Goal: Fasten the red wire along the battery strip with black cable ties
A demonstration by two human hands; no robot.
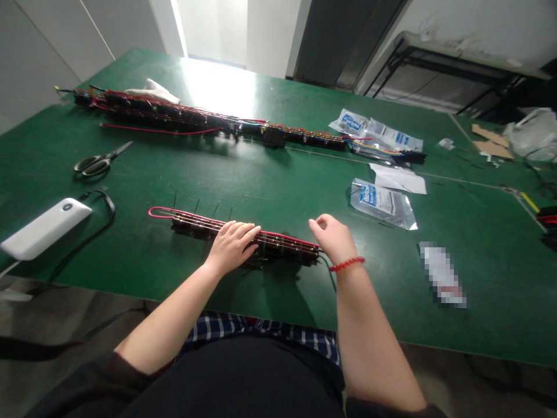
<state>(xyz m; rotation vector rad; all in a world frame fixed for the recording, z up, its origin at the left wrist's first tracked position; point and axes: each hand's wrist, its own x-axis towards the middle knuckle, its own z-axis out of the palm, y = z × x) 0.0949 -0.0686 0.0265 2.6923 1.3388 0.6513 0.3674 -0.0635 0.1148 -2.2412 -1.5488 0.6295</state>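
A dark, narrow bundle (282,251) with red, white and brown wires lies in front of me on the green table. A red wire (161,212) loops out past its left end, and several thin dark ties stick up along its far side. My left hand (232,247) rests across the middle of the bundle, fingers spread over the wires. Just beyond the bundle's right end is my right hand (333,235), thumb and forefinger curled together; whatever may be between them is too small to make out. A red bead bracelet (347,264) circles that wrist.
A longer wired bundle (191,116) stretches across the green table (143,174) behind. Scissors (102,162) and a white power bank (46,228) with a black cable are at left. Plastic bags (383,203), a white paper (398,178) and a pixelated packet (442,276) lie at right.
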